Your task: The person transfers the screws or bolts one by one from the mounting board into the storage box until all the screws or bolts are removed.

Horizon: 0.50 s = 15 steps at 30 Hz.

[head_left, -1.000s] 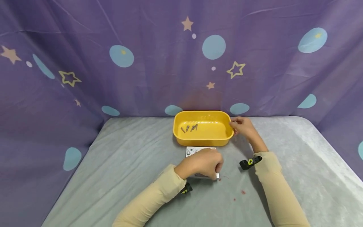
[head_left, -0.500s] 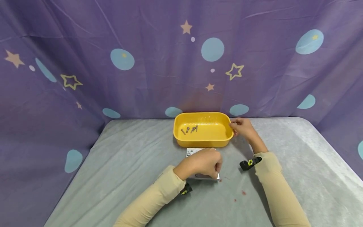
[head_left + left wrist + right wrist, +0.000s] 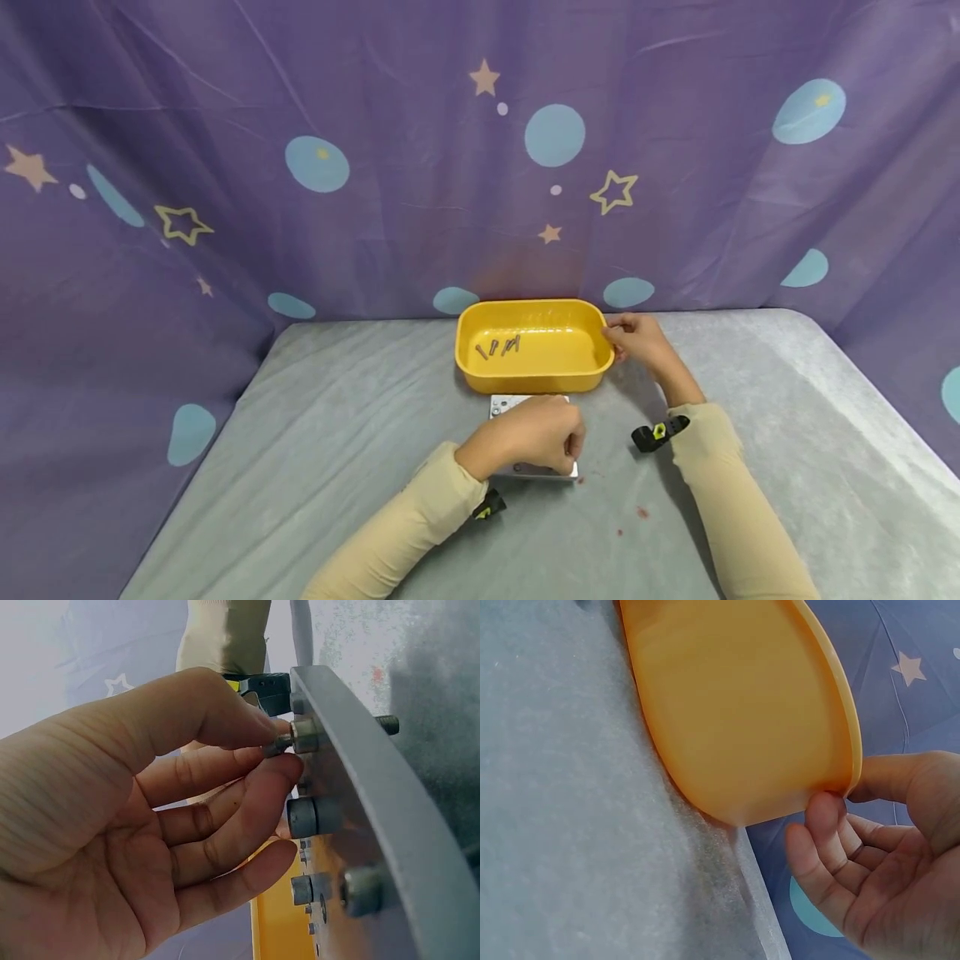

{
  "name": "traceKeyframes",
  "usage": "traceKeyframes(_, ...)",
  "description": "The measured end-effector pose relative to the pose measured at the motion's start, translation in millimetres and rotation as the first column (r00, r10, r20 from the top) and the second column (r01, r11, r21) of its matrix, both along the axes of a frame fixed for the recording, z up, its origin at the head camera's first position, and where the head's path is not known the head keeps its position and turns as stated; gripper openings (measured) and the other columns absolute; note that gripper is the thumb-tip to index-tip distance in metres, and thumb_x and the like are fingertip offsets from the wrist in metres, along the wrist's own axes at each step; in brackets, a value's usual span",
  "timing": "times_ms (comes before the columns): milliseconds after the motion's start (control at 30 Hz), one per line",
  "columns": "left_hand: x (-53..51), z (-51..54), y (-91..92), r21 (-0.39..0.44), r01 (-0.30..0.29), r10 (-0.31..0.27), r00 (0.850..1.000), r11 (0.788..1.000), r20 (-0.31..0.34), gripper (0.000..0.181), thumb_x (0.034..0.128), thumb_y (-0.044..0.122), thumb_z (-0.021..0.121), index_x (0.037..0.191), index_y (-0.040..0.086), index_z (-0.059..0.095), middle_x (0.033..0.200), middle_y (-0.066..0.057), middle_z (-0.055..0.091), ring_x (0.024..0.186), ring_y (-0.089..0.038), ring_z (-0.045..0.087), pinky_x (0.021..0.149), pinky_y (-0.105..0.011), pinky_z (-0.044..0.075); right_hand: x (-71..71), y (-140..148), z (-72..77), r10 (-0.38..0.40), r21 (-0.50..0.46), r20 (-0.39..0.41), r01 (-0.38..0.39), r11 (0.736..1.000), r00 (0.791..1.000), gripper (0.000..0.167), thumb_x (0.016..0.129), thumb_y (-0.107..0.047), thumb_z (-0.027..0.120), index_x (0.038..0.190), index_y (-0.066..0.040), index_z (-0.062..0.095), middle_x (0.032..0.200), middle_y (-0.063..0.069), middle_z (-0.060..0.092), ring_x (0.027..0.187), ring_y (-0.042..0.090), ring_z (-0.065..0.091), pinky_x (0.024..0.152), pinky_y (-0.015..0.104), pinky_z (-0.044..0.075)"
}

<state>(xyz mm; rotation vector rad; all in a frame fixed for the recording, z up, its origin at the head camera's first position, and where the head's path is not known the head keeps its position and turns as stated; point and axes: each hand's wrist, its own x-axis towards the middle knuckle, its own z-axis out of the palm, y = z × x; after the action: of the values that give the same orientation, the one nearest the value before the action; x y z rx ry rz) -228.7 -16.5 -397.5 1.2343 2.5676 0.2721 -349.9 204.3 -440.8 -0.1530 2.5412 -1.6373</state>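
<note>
In the head view my left hand (image 3: pixel 538 435) is over a silver metal plate (image 3: pixel 507 403), covering much of it. The left wrist view shows the thumb and index finger pinching a small metal piece (image 3: pixel 277 744) against a socket-head bolt (image 3: pixel 304 736). That bolt's threaded end (image 3: pixel 387 724) sticks out on the plate's other side. More socket-head bolts (image 3: pixel 302 817) stand on the near face. My right hand (image 3: pixel 639 340) pinches the right rim of a yellow tray (image 3: pixel 536 382). Several loose screws (image 3: pixel 508 345) lie in the tray's left half.
A grey cloth (image 3: pixel 360 433) covers the table, with small red marks (image 3: pixel 642 512) right of the plate. Just behind the table's far edge hangs a purple curtain (image 3: pixel 390 167) with stars and blue shapes.
The whole head view has shifted slightly. Both hands keep their places, the left at the plate and the right on the tray rim; the screws lie as before.
</note>
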Motion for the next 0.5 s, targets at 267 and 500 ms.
traceKeyframes(267, 0.9, -1.3, -1.4, 0.001, -0.004, 0.004, 1.0, 1.0, 0.015, 0.016, 0.0815, 0.013, 0.081, 0.072, 0.021, 0.072, 0.066, 0.015, 0.062, 0.061, 0.001, 0.055, 0.058, -0.012, 0.043, 2.6, -0.7, 1.6, 0.024, 0.011, -0.002, -0.024, 1.0, 1.0, 0.038, 0.102, -0.011, 0.056, 0.126, 0.018, 0.057, 0.083, 0.011, 0.064, 0.063, 0.009, 0.058, 0.061, 0.03, 0.058)
traceKeyframes(500, -0.9, -1.4, -3.3, 0.022, -0.002, 0.001, 0.999, 1.0, 0.034, 0.015, 0.0818, 0.01, 0.08, 0.073, 0.02, 0.072, 0.066, 0.014, 0.062, 0.06, 0.001, 0.054, 0.058, -0.012, 0.043, 1.9, -3.0, 1.5, 0.029, 0.105, -0.067, -0.022, 0.994, 0.997, 0.032, 0.102, -0.011, 0.056, 0.122, 0.014, 0.061, 0.076, 0.008, 0.06, 0.061, 0.011, 0.057, 0.061, 0.029, 0.057)
